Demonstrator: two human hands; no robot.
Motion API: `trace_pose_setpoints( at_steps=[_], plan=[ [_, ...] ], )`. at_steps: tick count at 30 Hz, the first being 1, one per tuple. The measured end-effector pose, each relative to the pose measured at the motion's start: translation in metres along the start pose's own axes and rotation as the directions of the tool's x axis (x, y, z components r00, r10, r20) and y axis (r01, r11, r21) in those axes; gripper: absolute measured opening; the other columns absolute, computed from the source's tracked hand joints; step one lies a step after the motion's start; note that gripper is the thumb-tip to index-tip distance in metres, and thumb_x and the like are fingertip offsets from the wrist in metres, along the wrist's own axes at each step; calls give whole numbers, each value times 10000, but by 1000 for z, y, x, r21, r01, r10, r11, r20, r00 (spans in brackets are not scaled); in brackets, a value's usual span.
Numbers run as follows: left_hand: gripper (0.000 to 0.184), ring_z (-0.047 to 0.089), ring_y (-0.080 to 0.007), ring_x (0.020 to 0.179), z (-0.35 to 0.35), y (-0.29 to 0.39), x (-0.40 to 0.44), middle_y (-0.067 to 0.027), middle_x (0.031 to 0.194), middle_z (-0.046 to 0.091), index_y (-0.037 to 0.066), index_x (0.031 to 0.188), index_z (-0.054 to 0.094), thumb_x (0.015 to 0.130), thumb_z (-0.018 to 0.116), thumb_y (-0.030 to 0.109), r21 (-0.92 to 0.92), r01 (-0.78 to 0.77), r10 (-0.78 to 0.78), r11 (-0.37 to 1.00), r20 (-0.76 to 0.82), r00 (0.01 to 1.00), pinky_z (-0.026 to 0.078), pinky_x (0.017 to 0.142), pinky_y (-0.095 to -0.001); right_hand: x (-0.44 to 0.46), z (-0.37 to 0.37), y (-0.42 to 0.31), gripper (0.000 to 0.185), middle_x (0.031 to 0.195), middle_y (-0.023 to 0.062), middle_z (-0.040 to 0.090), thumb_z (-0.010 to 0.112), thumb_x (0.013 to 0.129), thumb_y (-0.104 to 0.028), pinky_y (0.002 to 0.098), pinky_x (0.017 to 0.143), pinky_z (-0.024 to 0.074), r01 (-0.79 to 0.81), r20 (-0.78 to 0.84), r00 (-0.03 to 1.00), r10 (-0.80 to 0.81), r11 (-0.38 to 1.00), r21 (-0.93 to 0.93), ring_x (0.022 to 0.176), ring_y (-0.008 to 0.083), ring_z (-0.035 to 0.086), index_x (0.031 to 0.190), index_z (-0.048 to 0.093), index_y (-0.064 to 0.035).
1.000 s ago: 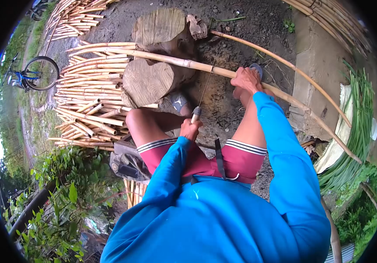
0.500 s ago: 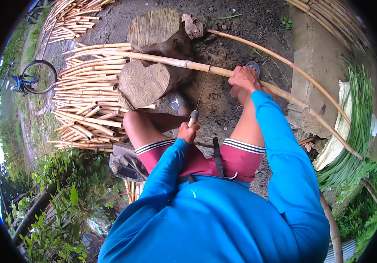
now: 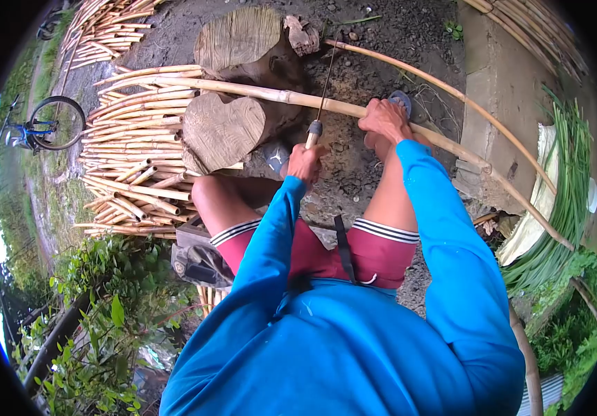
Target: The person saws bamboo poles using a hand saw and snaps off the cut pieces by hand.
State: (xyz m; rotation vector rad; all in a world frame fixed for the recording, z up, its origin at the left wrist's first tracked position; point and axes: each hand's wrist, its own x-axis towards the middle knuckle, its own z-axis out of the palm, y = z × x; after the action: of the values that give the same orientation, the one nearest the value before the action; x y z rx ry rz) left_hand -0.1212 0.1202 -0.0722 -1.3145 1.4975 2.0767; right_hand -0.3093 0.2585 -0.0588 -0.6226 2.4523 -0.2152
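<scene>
My left hand is wrapped round the handle of a saw, held below the pole. The thin dark blade points up and away, crossing a long pale bamboo pole. Gripping that same pole to the right of the blade is my right hand, with its fingers closed over the top. Two cut tree stumps stand at the pole's left part, the nearer one below it and the farther one above it.
Cut bamboo pieces lie piled at the left, near a bicycle. A thinner curved pole arches beyond the right hand. Long green leaves lie at the right beside a concrete ledge. Bushes grow lower left.
My left hand has pushed the saw forward, away from my body, so more blade now shows beyond the pole. My right hand keeps its hold; the view has shifted slightly.
</scene>
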Motion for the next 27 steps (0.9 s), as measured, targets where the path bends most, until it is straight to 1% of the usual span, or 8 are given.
trace_pose_setpoints(
  at_steps=[10,13,15,17,20,23,24,27],
  plan=[
    [237,344,-130,348,4,2,24,3,473,389,69,663,463,761,627,210,52,22,-22,998,-3,1000,241,345,-324,-1,4,-2,379,976,261,680,648,674,-269,460,885,514,-2,-16,1000,2,1000,-21,980,423,651,945,727,-16],
    [273,456,-194,369,-1,-12,20,-66,509,493,10,679,537,766,621,256,166,7,4,986,-64,998,334,365,-357,1,6,-2,370,1003,253,680,658,679,-275,454,892,517,-7,13,1000,7,1000,-12,997,414,650,953,731,-37],
    [364,590,-251,476,-10,-34,-2,-149,594,591,-45,720,609,772,609,315,432,-36,102,901,-129,986,449,461,-391,-2,6,0,369,963,263,677,630,700,-282,473,891,510,24,20,1000,-24,1000,-19,946,444,652,938,726,-17],
    [400,640,-240,583,-36,-107,-22,-158,617,617,-44,750,646,767,616,354,506,-145,276,850,-194,941,495,577,-400,0,-3,-2,355,993,264,676,636,698,-268,473,899,511,27,-13,1000,-27,999,-43,978,435,649,947,729,-34],
    [359,579,-202,512,-40,-97,-43,-114,597,600,-26,715,624,743,639,332,477,-170,245,863,-99,964,459,517,-367,-8,6,-3,353,1021,268,673,642,693,-259,471,910,511,16,9,1000,-15,999,-49,1008,425,647,960,730,-46],
    [346,567,-211,479,-39,-64,-39,-107,553,566,-26,649,583,729,636,306,385,10,43,923,-128,991,443,473,-365,0,-1,-3,368,1013,273,673,638,691,-264,467,904,513,20,-5,1000,-21,999,-50,993,425,651,963,726,-34],
    [346,565,-218,474,-41,-72,-15,-106,552,564,-29,648,579,728,634,303,436,-209,239,875,-14,971,440,466,-364,1,1,-3,368,1013,273,673,638,691,-264,467,904,513,19,3,1000,-19,999,-47,993,425,651,963,726,-34],
    [359,546,-225,453,-9,-20,28,-108,575,569,-43,699,585,736,639,310,206,53,-41,977,-65,997,421,437,-362,3,9,-1,391,970,272,675,630,690,-302,471,871,520,32,-45,998,-33,999,-24,956,444,649,929,723,-6]
  ],
)
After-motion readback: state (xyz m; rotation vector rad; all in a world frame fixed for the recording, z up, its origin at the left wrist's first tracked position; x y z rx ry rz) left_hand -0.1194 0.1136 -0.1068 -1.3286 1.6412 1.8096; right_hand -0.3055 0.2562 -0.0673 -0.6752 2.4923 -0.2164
